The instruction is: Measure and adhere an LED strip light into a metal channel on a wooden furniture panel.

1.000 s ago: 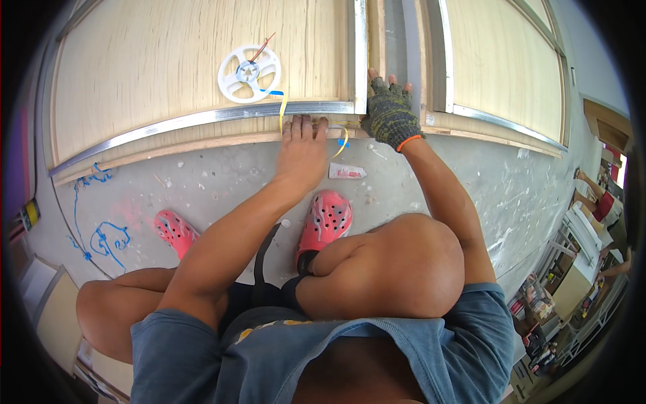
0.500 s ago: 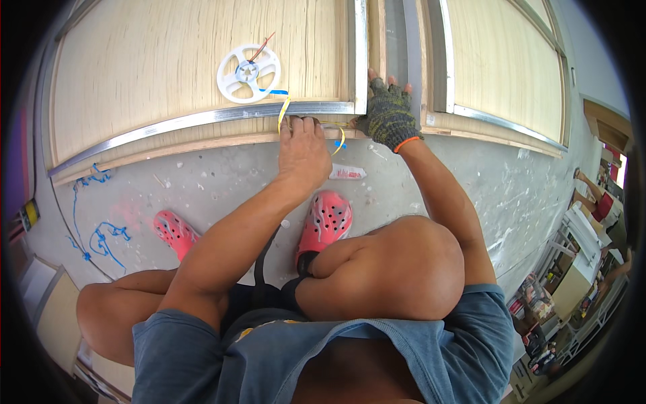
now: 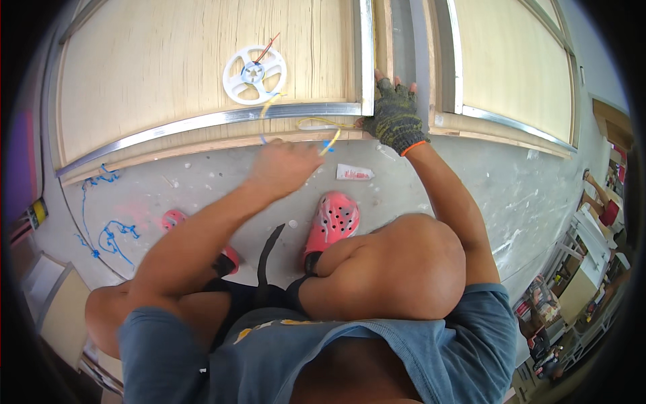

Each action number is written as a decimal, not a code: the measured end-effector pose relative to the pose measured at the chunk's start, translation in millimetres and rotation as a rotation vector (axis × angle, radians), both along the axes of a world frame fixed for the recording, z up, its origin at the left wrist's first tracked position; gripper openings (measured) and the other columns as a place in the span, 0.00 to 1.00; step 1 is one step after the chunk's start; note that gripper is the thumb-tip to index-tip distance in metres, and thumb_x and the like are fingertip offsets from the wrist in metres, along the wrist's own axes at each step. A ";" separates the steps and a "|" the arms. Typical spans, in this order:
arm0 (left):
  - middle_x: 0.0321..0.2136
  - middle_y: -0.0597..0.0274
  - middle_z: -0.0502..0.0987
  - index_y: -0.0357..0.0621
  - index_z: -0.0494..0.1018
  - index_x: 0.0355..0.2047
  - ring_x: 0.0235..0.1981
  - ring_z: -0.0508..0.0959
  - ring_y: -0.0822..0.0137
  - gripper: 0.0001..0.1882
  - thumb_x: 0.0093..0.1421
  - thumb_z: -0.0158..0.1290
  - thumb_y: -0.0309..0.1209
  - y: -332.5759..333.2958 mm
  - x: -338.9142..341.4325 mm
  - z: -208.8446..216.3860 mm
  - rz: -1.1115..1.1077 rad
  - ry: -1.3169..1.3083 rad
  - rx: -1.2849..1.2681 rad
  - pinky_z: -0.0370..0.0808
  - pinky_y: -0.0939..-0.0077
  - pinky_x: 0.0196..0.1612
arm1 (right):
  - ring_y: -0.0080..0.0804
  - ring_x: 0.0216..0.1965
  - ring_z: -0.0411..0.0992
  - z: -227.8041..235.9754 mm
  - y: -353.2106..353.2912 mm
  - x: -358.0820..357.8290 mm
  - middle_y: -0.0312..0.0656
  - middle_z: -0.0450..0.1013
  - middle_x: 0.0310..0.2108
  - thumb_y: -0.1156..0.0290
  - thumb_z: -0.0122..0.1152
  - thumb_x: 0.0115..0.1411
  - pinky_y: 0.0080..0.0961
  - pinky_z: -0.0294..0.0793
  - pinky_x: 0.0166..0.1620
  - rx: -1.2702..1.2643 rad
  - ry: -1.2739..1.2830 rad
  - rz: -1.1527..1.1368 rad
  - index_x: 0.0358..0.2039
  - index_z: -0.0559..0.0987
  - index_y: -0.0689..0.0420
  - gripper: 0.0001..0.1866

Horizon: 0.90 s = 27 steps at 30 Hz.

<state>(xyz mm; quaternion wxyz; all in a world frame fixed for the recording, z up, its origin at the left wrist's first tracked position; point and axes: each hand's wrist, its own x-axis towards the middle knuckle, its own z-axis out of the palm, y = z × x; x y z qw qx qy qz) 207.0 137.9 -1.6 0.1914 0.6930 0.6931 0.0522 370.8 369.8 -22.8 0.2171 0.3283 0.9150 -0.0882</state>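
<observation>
Yellow strip (image 3: 334, 140) meets your blurred left hand (image 3: 286, 167); gloved right hand (image 3: 398, 113) lies beside the metal frame (image 3: 367, 60), fingers outstretched, probably for steadiness; I can't tell either grip.

A short-sleeved blue-grey T-shirt (image 3: 259, 360) is worn, marked up front by a yellow-and-white print (image 3: 259, 328), and dark shorts (image 3: 232, 303) are seen beneath! The right hand (image 3: 396, 108) is clad in a mottled dark green fingerless glove (image 3: 398, 120), edged in bright orange, and pink clogs (image 3: 333, 219) are sported, pierced with round holes, streaked pale grey, paired with dark socks (image 3: 311, 261)!
</observation>
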 end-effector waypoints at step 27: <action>0.45 0.53 0.79 0.40 0.78 0.48 0.51 0.76 0.52 0.18 0.60 0.59 0.35 43.9 39.6 -18.1 0.170 -0.235 0.242 0.71 0.51 0.57 | 0.60 0.76 0.47 -4.7 0.0 -2.4 0.42 0.49 0.76 0.38 0.73 0.52 0.65 0.36 0.75 -0.001 -0.030 0.072 0.75 0.62 0.45 0.54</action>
